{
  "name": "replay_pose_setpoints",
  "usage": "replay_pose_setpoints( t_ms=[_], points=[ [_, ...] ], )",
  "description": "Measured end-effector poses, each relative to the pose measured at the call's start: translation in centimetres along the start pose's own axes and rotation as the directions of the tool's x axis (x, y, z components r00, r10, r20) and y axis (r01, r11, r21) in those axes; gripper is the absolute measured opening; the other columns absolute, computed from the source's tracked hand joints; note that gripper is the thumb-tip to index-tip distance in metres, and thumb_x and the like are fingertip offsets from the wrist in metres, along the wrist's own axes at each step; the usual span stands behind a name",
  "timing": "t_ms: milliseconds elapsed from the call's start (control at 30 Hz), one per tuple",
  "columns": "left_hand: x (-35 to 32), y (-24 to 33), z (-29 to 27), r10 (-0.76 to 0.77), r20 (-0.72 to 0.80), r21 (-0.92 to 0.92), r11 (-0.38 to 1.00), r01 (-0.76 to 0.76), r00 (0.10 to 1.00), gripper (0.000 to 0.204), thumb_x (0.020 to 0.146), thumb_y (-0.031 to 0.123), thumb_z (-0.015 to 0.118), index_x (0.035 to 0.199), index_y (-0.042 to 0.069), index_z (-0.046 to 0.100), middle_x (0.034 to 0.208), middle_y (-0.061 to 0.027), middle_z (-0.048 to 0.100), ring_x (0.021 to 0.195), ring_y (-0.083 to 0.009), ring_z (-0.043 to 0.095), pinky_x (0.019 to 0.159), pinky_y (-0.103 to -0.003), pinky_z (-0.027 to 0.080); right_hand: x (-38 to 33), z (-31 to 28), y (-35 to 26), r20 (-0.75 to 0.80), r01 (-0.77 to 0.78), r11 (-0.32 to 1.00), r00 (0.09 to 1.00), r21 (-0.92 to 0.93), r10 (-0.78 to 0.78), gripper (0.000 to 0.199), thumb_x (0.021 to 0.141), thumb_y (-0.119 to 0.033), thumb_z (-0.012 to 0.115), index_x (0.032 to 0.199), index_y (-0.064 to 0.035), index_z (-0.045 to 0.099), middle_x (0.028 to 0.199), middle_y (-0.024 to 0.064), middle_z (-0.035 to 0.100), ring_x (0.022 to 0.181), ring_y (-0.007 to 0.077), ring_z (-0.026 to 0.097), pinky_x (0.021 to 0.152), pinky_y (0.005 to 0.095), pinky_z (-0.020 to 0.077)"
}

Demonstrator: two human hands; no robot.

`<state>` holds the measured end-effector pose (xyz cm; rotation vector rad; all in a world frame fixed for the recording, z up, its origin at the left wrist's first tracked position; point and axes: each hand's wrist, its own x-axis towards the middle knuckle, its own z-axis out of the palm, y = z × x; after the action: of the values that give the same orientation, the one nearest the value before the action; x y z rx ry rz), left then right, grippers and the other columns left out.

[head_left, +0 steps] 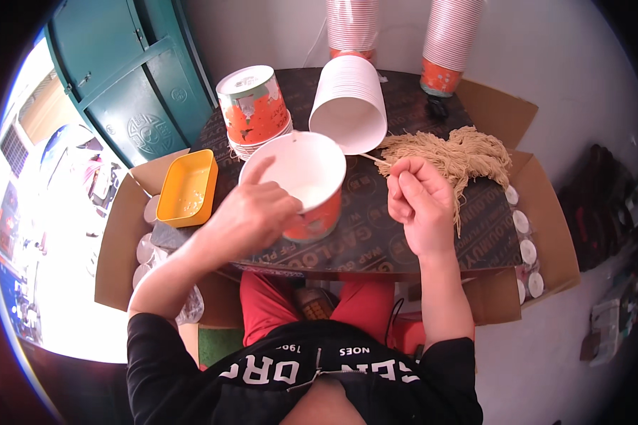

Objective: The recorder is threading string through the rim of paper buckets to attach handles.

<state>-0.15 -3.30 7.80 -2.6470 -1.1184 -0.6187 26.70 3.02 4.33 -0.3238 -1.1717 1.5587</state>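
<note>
My left hand point(259, 212) grips a white-lined paper tub point(298, 166) with an orange printed outside, at its near left side. The index finger reaches over the tub's rim, and the tub is tilted with its mouth toward me. To the right, my right hand point(422, 205) is closed in a pinch. A thin pale stick-like piece point(373, 157) runs from its fingertips toward a tilted stack of nested white tubs point(349, 99). Just behind this hand lies a heap of beige twine point(454, 156).
Upside-down orange tubs point(254, 106) stand at the back left. A yellow plastic tray point(186, 188) sits at the left edge of the dark printed board point(376, 248). Tall tub stacks point(450, 42) rise at the back. Cardboard boxes point(542, 234) with white rolls flank the board.
</note>
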Motion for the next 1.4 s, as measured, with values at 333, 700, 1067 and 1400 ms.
replay_pose_setpoints(
  t_ms=[333,700,1067,1400],
  points=[
    [0.8,5.2,3.8,-0.055,-0.396,-0.009,0.998,0.056,0.916,0.036,0.077,-0.003,0.071,0.113,-0.002,0.065,0.115,-0.0190,0.067,0.080,-0.0298,0.063,0.091,-0.046,0.050,-1.6,2.3,2.1,0.067,-0.097,0.872,0.995,0.481,0.074,0.015,0.100,-0.013,0.047,0.103,-0.0021,0.057,0.081,0.0031,0.054,0.054,0.0072,0.037,0.048,0.0229,0.0299],
    [-1.1,8.6,7.7,-0.486,0.492,-0.870,-0.308,0.386,0.722,0.018,0.098,0.017,0.066,0.091,0.000,0.064,0.070,-0.0018,0.065,0.051,-0.0051,0.053,0.047,-0.019,0.040,-1.6,2.5,3.8,-0.015,-0.055,0.861,0.997,0.506,0.073,0.013,0.099,-0.012,0.047,0.100,-0.0025,0.056,0.078,0.0033,0.054,0.053,0.0085,0.036,0.047,0.0241,0.0313],
    [-1.9,8.0,5.1,-0.510,0.067,-0.466,0.744,0.479,0.858,0.014,0.089,0.016,0.068,0.081,0.004,0.067,0.064,-0.0164,0.063,0.059,-0.0351,0.065,0.054,-0.041,0.053,-4.0,3.6,3.8,0.305,0.482,0.466,0.862,-0.742,-0.406,0.029,0.088,0.005,0.059,0.117,0.0030,0.062,0.126,0.0238,0.058,0.092,0.0264,0.066,0.074,0.0331,0.0546],
    [-1.0,6.7,1.9,-0.431,0.031,-0.343,0.843,0.415,0.902,0.012,0.087,0.013,0.069,0.082,0.004,0.064,0.067,-0.0152,0.064,0.063,-0.0363,0.066,0.055,-0.043,0.053,-5.0,3.7,3.8,0.222,0.223,0.657,0.971,-0.720,-0.087,0.015,0.087,-0.004,0.071,0.099,0.0009,0.064,0.080,0.0152,0.067,0.067,0.0275,0.068,0.057,0.0340,0.0507]
  ],
)
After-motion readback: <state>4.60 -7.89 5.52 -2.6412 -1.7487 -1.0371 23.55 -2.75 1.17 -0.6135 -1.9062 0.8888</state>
